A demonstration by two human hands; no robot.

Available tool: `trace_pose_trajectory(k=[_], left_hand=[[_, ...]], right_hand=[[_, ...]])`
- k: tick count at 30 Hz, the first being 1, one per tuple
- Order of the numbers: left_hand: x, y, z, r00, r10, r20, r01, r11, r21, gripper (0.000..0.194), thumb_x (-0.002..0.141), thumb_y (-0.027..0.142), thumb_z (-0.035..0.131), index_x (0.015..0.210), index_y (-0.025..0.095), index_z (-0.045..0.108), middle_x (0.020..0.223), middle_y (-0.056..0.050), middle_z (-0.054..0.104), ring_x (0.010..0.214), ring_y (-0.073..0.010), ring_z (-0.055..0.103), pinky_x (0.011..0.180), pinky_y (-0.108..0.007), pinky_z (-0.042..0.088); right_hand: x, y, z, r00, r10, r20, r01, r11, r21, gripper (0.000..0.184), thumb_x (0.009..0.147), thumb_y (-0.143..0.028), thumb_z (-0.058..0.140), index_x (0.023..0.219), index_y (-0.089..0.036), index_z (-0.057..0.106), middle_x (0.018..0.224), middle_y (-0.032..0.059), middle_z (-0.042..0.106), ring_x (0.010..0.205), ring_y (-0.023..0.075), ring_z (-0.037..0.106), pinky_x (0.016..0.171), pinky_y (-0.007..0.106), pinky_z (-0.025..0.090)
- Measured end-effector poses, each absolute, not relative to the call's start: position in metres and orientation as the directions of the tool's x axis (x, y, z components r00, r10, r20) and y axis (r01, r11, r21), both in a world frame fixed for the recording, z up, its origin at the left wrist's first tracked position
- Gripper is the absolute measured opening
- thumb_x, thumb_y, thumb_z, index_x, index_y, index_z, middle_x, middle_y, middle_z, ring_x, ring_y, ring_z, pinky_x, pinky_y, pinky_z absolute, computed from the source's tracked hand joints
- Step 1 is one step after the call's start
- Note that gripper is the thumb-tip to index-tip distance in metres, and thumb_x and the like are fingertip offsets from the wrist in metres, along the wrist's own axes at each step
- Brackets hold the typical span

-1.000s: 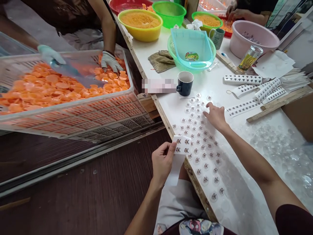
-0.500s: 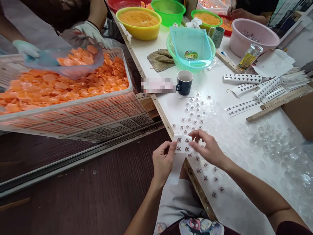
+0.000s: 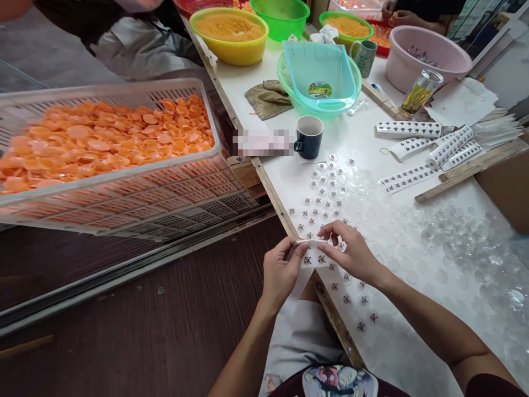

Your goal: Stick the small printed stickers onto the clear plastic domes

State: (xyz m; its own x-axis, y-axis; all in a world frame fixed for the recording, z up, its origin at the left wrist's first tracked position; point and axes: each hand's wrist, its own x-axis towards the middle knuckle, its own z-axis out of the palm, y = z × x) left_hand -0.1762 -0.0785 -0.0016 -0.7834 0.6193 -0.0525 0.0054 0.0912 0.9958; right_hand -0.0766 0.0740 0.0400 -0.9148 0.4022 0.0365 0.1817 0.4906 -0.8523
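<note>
Near the table's front edge, my left hand [image 3: 284,271] pinches a white sticker sheet [image 3: 313,262] printed with small animal-face stickers. The sheet is bent over along its upper edge. My right hand [image 3: 351,255] has its thumb and fingertips closed at the right end of that bend; whether a single sticker is between them is too small to tell. Around both hands lie clear round discs [image 3: 318,212], many bearing the same animal-face sticker. Plain clear discs [image 3: 440,275] spread to the right.
A dark mug [image 3: 309,144] stands beyond the stickered discs. More sticker sheets [image 3: 407,179] lie at the right by wooden strips [image 3: 471,171]. Basins, including a yellow one [image 3: 231,52], line the back. At left is a crate [image 3: 124,187] of orange discs. Another person's hands [image 3: 400,16] show far right.
The sheet has bent over at its top between my hands, and my right thumb has closed in on its edge. The co-worker's gloved hands and the scoop of orange discs have left the crate.
</note>
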Motion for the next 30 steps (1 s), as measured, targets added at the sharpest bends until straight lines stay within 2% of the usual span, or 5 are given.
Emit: trace_pose_trajectory(k=[8, 11, 15, 24, 30], left_hand=[[-0.174, -0.073, -0.006, -0.846, 0.529, -0.071, 0.004, 0.14, 0.99, 0.044, 0.088, 0.052, 0.067, 0.062, 0.016, 0.062, 0.056, 0.003, 0.047, 0.054, -0.0101, 0.039, 0.049, -0.022, 0.031], [-0.173, -0.073, -0.008, -0.855, 0.515, -0.06, 0.017, 0.144, 0.989, 0.048, 0.087, 0.057, 0.066, 0.062, 0.016, 0.061, 0.056, 0.003, 0.047, 0.053, -0.0103, 0.038, 0.049, -0.022, 0.031], [-0.172, -0.072, -0.007, -0.843, 0.536, -0.041, 0.035, 0.131, 0.991, 0.05, 0.087, 0.061, 0.065, 0.065, 0.017, 0.064, 0.057, 0.002, 0.05, 0.053, -0.0109, 0.04, 0.048, -0.022, 0.032], [-0.174, -0.074, -0.009, -0.846, 0.531, -0.053, 0.036, 0.155, 0.987, 0.054, 0.089, 0.065, 0.061, 0.062, 0.017, 0.061, 0.055, 0.002, 0.046, 0.052, -0.0112, 0.038, 0.048, -0.023, 0.031], [-0.176, -0.074, -0.006, -0.811, 0.584, -0.04, 0.054, 0.143, 0.988, 0.047, 0.089, 0.059, 0.062, 0.068, 0.017, 0.064, 0.058, 0.001, 0.052, 0.054, -0.012, 0.044, 0.051, -0.023, 0.035]], right_hand=[[-0.076, 0.078, 0.051, -0.881, 0.454, 0.131, 0.117, 0.478, -0.871, 0.01, 0.093, -0.028, 0.063, 0.084, -0.024, 0.061, 0.083, 0.0012, 0.063, 0.077, 0.0177, 0.055, 0.075, 0.035, 0.043], [-0.08, 0.077, 0.052, -0.843, 0.523, 0.125, 0.122, 0.413, -0.902, 0.005, 0.092, -0.029, 0.063, 0.096, -0.026, 0.062, 0.088, 0.0015, 0.064, 0.08, 0.0178, 0.057, 0.076, 0.035, 0.045], [-0.089, 0.07, 0.05, -0.913, 0.406, 0.047, 0.112, 0.359, -0.926, 0.033, 0.088, -0.026, 0.067, 0.119, -0.027, 0.054, 0.087, -0.0014, 0.067, 0.084, 0.018, 0.064, 0.09, 0.039, 0.046], [-0.098, 0.07, 0.053, -0.934, 0.348, 0.074, 0.085, 0.418, -0.904, 0.038, 0.089, -0.02, 0.064, 0.122, -0.028, 0.046, 0.091, -0.0009, 0.07, 0.09, 0.0192, 0.068, 0.1, 0.045, 0.043], [-0.098, 0.063, 0.046, -0.913, 0.374, 0.165, 0.017, 0.438, -0.899, 0.034, 0.09, -0.017, 0.06, 0.118, -0.027, 0.045, 0.085, -0.0018, 0.067, 0.085, 0.0195, 0.068, 0.092, 0.045, 0.048]])
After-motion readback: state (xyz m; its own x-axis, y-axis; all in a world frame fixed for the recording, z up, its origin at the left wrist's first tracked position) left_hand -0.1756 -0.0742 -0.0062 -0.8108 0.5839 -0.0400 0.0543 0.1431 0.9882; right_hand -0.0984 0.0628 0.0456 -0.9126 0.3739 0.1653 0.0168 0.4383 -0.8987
